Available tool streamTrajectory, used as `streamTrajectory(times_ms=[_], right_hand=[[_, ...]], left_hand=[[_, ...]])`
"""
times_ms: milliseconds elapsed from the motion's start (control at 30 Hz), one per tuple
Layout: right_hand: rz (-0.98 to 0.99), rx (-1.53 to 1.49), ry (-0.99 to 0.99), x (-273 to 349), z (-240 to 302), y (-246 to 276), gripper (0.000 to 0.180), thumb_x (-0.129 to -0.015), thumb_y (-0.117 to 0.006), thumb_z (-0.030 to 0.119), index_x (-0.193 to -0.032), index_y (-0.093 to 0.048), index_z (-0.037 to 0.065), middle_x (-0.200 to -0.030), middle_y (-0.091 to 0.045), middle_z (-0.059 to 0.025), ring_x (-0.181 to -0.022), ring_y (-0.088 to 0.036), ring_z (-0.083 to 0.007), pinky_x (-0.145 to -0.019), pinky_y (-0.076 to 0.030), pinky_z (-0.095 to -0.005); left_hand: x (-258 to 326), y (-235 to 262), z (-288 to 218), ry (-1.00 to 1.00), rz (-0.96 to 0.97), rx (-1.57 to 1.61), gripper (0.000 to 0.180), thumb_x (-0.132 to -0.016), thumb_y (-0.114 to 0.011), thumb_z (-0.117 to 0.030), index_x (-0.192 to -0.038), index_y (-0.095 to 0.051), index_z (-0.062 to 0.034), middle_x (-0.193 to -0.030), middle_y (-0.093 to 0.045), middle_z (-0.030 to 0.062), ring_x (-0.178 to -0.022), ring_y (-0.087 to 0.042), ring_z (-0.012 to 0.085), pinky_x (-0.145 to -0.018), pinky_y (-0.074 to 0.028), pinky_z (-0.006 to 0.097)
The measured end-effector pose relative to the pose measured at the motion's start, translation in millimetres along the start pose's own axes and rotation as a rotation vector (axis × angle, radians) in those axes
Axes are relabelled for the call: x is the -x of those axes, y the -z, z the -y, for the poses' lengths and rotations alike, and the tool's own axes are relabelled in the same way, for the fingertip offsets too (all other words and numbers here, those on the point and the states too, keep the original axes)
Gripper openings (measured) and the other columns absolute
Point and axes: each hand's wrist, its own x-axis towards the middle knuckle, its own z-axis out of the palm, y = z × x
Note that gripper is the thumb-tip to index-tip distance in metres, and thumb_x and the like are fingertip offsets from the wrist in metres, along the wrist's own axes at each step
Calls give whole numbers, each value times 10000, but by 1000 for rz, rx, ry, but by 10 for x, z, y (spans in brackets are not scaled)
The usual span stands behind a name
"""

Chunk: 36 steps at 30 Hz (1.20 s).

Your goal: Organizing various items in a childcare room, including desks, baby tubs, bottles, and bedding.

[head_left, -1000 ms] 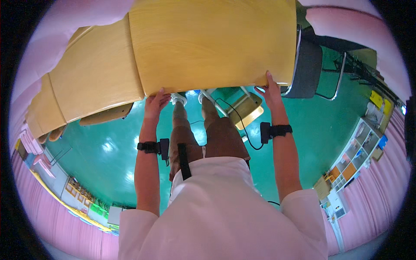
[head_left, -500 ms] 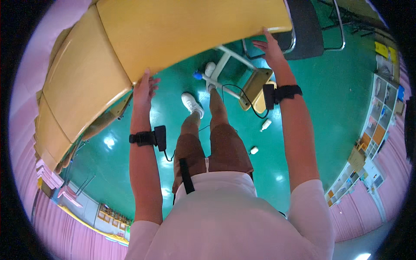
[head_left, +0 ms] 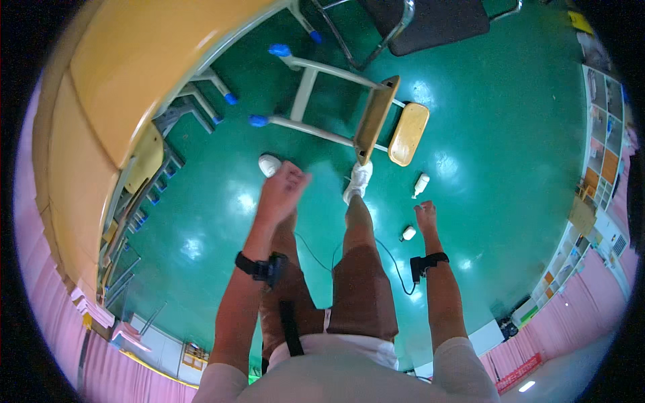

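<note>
My left hand (head_left: 283, 191) hangs in the air in front of my left shoe (head_left: 269, 165), its fingers curled in with nothing showing in them. Lower on the right, my right hand (head_left: 425, 213) is also loosely closed, and no object shows in it. Both hands are away from the wooden-topped tables (head_left: 144, 50). Ahead of my feet a chair lies tipped over on the green floor, with its wooden seat (head_left: 376, 121) on edge, its small backrest (head_left: 409, 134) to the right and blue-capped grey legs (head_left: 306, 94) pointing left.
Two white bottles lie on the floor: one (head_left: 421, 185) beyond my right hand, another (head_left: 408, 233) beside it. A black chair (head_left: 437, 27) with metal tubing stands at the far edge. More chairs (head_left: 144, 158) are tucked by the tables. Shelves (head_left: 601, 141) line the right wall.
Both hands have let go of the table edge and dropped back toward my body. The tables now sit farther left in view, and the tipped chair shows in full.
</note>
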Motion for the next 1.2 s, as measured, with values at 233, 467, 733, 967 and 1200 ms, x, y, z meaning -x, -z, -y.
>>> streamTrajectory(times_ms=[233,467,733,967,1200], right_hand=[[43,-279,-274,-1090,-450,-622,427,-750,-654,274,-1040,-477,15,-1067,-514,-232,-983,-520,-395,-827,-425,-451],[-123,-217,-149,-2759,-2203,-2770,606,-775,-621,318,-1280,-392,77,-1137,-525,-198,-1001,-535,-324,-959,-361,-414],[113,-594,112,-4136,-2358,-3465,275,-819,-594,306,-986,-576,88,-938,-635,-45,-951,-573,-214,-875,-430,-410],[347,-1151,-244,-3510,-1271,-2321,439,-762,-661,283,-1116,-543,51,-977,-618,-44,-816,-585,-179,-677,-471,-320],[430,-1110,-354,-2047,-925,-1561,455,-782,-651,314,-1171,-536,109,-1035,-609,-20,-935,-578,-164,-728,-489,-366]], left_hand=[[-715,-1712,484,-165,-131,-401,682,-742,-711,-336,-1228,-383,13,-1163,-511,241,-1057,-530,354,-880,-440,408],[-1452,-2586,754,-73,-63,-237,395,-803,-639,-203,-1097,-515,30,-1009,-610,209,-932,-610,320,-786,-483,360],[-1391,-2712,929,169,-37,98,304,-765,-634,-77,-1038,-553,29,-888,-644,115,-808,-612,159,-718,-483,292],[-1352,-2417,673,174,-44,-41,216,-763,-646,-66,-953,-604,29,-848,-651,82,-752,-593,129,-678,-487,280],[-1112,-1311,616,30,-146,366,348,-667,-653,13,-1011,-601,29,-892,-653,71,-790,-617,165,-713,-499,295]])
